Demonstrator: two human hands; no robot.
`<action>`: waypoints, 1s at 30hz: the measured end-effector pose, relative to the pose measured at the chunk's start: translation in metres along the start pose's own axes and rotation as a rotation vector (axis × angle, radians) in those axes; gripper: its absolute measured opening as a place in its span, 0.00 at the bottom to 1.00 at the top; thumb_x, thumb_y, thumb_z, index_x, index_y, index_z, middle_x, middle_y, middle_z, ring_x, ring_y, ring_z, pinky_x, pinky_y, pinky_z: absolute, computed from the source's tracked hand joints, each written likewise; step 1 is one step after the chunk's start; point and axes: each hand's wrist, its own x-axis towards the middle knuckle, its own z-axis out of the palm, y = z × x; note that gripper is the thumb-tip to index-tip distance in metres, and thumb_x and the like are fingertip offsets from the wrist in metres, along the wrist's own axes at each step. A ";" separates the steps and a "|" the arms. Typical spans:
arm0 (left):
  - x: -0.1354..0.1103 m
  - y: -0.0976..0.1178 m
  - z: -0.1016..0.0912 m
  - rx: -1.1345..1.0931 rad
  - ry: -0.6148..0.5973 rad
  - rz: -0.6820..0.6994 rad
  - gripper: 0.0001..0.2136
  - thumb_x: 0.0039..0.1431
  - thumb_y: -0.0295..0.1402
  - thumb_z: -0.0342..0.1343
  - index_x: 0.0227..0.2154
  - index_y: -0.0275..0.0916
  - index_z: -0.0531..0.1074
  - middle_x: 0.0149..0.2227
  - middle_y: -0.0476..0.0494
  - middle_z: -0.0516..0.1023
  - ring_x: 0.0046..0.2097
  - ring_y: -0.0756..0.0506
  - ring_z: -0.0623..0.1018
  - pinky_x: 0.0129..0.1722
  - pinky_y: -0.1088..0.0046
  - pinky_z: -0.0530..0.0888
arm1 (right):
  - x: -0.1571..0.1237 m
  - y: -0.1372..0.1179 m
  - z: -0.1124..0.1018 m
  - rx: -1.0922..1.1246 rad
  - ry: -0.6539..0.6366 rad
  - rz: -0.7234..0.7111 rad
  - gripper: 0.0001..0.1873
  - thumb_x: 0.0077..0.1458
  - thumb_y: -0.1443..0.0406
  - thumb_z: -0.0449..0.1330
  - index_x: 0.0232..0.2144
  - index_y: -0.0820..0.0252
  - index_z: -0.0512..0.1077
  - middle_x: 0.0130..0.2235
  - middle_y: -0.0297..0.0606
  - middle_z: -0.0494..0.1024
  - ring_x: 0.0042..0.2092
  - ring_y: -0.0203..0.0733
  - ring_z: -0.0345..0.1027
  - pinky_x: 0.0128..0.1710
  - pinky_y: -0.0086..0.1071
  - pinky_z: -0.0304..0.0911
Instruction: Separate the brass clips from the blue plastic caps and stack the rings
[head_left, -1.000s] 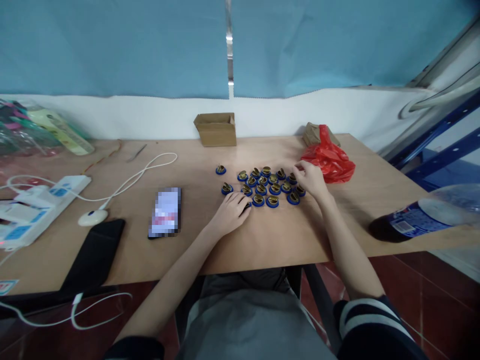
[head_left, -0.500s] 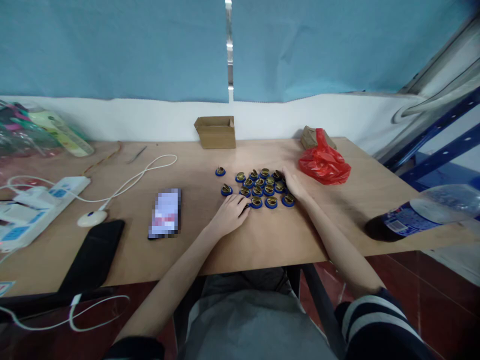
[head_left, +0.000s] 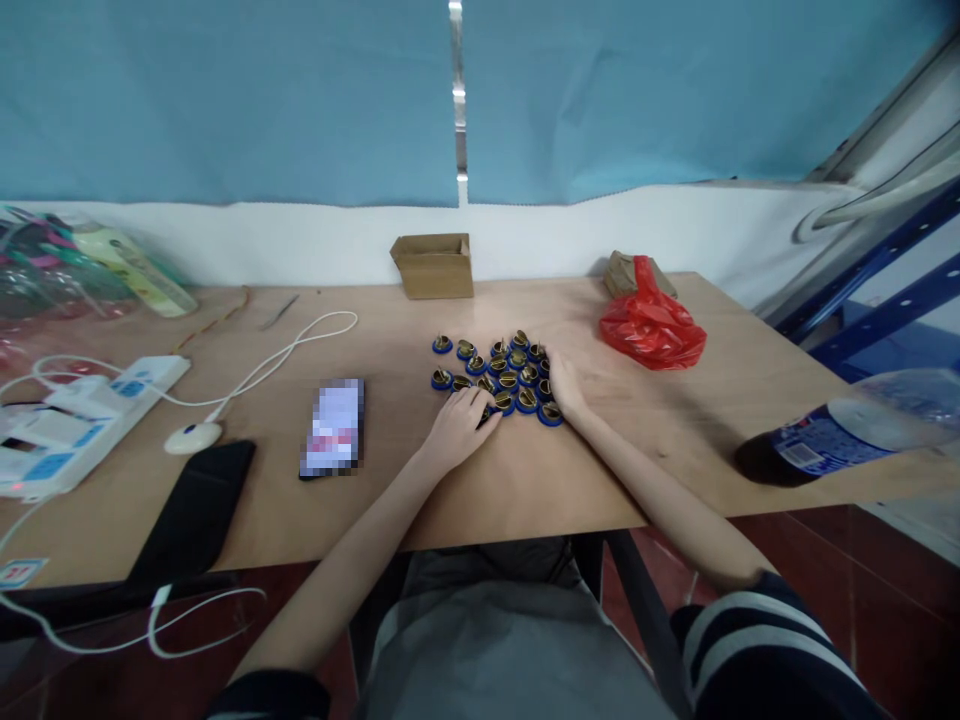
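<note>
- No writing can be read anywhere: the label on the bottle (head_left: 840, 435) lying at the right edge of the tabletop (head_left: 675, 450) is too blurred, and the phone (head_left: 332, 426) screen is blotted out.
- A cluster of small blue-rimmed caps with brass-coloured tops (head_left: 502, 372) lies near the middle of the tabletop, packed close together.
- The left hand (head_left: 457, 428) lies flat, fingers loosely spread, its fingertips touching the near-left edge of the cluster.
- The right hand (head_left: 568, 385) is open, standing on its edge and pressed against the right side of the cluster; it pinches nothing.
- Behind the cluster, a small open cardboard box (head_left: 433, 265) stands by the back wall.
- To the right, a red plastic bag (head_left: 651, 326) lies just apart from the right hand, with a brown paper packet (head_left: 621, 270) behind it.
- To the left lie the phone, a white mouse (head_left: 193, 436) with its cable, a white power strip (head_left: 82, 425) and a black pouch (head_left: 196, 505).
- Clear plastic packets (head_left: 82, 270) sit at the far left.
</note>
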 end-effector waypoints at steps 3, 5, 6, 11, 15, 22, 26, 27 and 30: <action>0.001 -0.004 0.002 0.002 0.001 0.006 0.04 0.67 0.33 0.55 0.37 0.40 0.68 0.41 0.41 0.76 0.45 0.39 0.76 0.47 0.61 0.73 | 0.000 0.003 0.005 0.094 0.077 -0.017 0.26 0.65 0.46 0.48 0.39 0.58 0.77 0.47 0.44 0.82 0.54 0.52 0.72 0.60 0.45 0.62; 0.001 -0.006 0.003 0.002 0.006 0.003 0.06 0.68 0.35 0.56 0.36 0.40 0.68 0.41 0.41 0.76 0.45 0.39 0.75 0.47 0.61 0.72 | 0.000 0.006 0.008 0.144 0.134 -0.016 0.24 0.65 0.48 0.48 0.38 0.58 0.75 0.45 0.44 0.81 0.52 0.50 0.73 0.58 0.45 0.64; 0.002 -0.006 0.004 0.004 0.010 -0.002 0.06 0.68 0.36 0.56 0.36 0.40 0.68 0.40 0.42 0.75 0.45 0.39 0.75 0.47 0.61 0.72 | -0.001 0.007 0.010 0.160 0.152 -0.014 0.23 0.65 0.49 0.48 0.38 0.58 0.74 0.45 0.44 0.81 0.51 0.50 0.73 0.57 0.45 0.65; 0.005 -0.005 0.008 0.016 0.039 -0.029 0.07 0.68 0.36 0.56 0.34 0.40 0.68 0.40 0.42 0.75 0.44 0.40 0.74 0.47 0.61 0.72 | -0.011 0.004 0.015 0.084 0.161 -0.153 0.18 0.67 0.53 0.47 0.38 0.56 0.71 0.44 0.42 0.79 0.50 0.48 0.72 0.54 0.42 0.65; 0.005 -0.004 0.008 0.037 0.048 -0.033 0.07 0.68 0.36 0.56 0.34 0.40 0.68 0.40 0.42 0.75 0.44 0.40 0.75 0.46 0.62 0.72 | -0.026 -0.008 0.016 -0.113 0.102 -0.434 0.17 0.69 0.59 0.46 0.31 0.54 0.69 0.40 0.42 0.77 0.48 0.48 0.69 0.53 0.42 0.63; 0.004 -0.001 0.007 0.092 0.084 -0.050 0.07 0.66 0.36 0.58 0.33 0.40 0.70 0.38 0.42 0.77 0.44 0.39 0.77 0.48 0.59 0.71 | -0.023 -0.029 -0.002 -0.410 -0.206 -0.675 0.17 0.66 0.63 0.51 0.23 0.55 0.60 0.27 0.37 0.70 0.33 0.44 0.65 0.39 0.38 0.61; 0.004 -0.001 0.007 0.088 0.100 -0.064 0.07 0.65 0.35 0.59 0.32 0.40 0.71 0.37 0.42 0.78 0.44 0.38 0.77 0.49 0.58 0.71 | -0.012 -0.034 -0.021 -0.464 -0.487 -0.582 0.11 0.60 0.61 0.59 0.27 0.57 0.66 0.22 0.30 0.68 0.25 0.37 0.61 0.29 0.32 0.56; 0.004 -0.001 0.006 0.087 0.109 -0.063 0.07 0.65 0.35 0.59 0.32 0.40 0.71 0.37 0.42 0.78 0.44 0.38 0.77 0.49 0.58 0.71 | -0.010 -0.034 -0.024 -0.483 -0.518 -0.579 0.10 0.59 0.61 0.60 0.28 0.57 0.67 0.22 0.30 0.68 0.24 0.36 0.60 0.28 0.32 0.55; 0.004 0.000 0.004 0.081 0.138 -0.054 0.06 0.65 0.34 0.59 0.32 0.40 0.71 0.36 0.43 0.77 0.44 0.39 0.76 0.50 0.58 0.71 | -0.009 -0.032 -0.026 -0.527 -0.568 -0.623 0.11 0.56 0.63 0.60 0.25 0.57 0.64 0.23 0.30 0.68 0.25 0.35 0.59 0.29 0.31 0.53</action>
